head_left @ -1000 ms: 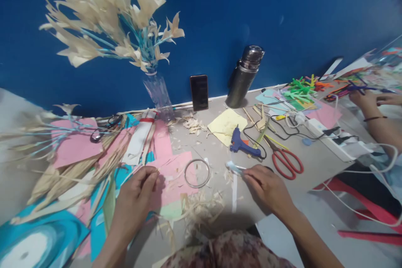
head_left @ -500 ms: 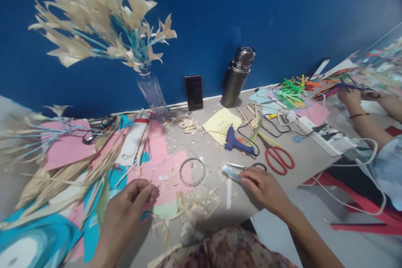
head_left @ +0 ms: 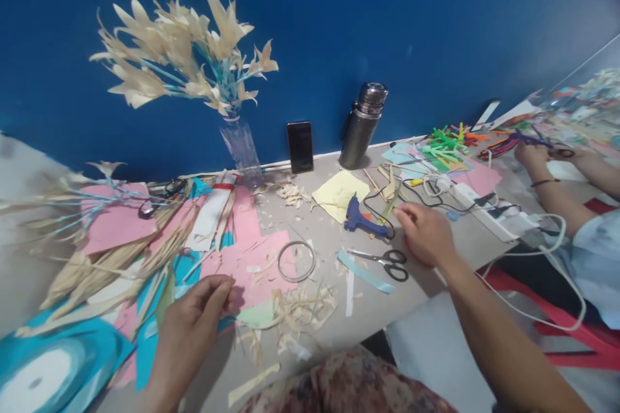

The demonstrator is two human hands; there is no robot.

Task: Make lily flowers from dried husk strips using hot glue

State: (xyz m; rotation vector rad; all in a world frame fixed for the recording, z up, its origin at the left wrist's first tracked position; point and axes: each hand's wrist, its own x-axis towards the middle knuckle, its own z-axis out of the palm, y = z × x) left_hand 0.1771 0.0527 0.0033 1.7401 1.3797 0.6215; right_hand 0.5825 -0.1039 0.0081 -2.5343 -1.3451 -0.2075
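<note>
My left hand (head_left: 197, 315) is over the left part of the table beside a pink sheet (head_left: 220, 264), thumb and fingers pinched together. Whatever may be between them is too small to make out. My right hand (head_left: 430, 232) covers most of the red-handled scissors (head_left: 415, 254), its fingers bunched near the cord of the blue glue gun (head_left: 361, 218); what they grip, if anything, is hidden. A light blue strip (head_left: 365, 272) lies flat next to black-handled scissors (head_left: 387, 261). Between my hands rests a metal ring (head_left: 296, 261).
Pale dried flowers (head_left: 194, 51) stand in a plastic bottle (head_left: 242, 151). A phone (head_left: 301, 147) and a thermos flask (head_left: 362, 126) are against the wall. On the right are a power strip (head_left: 482, 211) with cords and another person's arm (head_left: 547, 190). Shavings (head_left: 307, 303) litter the front.
My right hand has let go of the light blue strip, which now lies on the table, and has moved up and right over the red-handled scissors. My left hand stays pinched.
</note>
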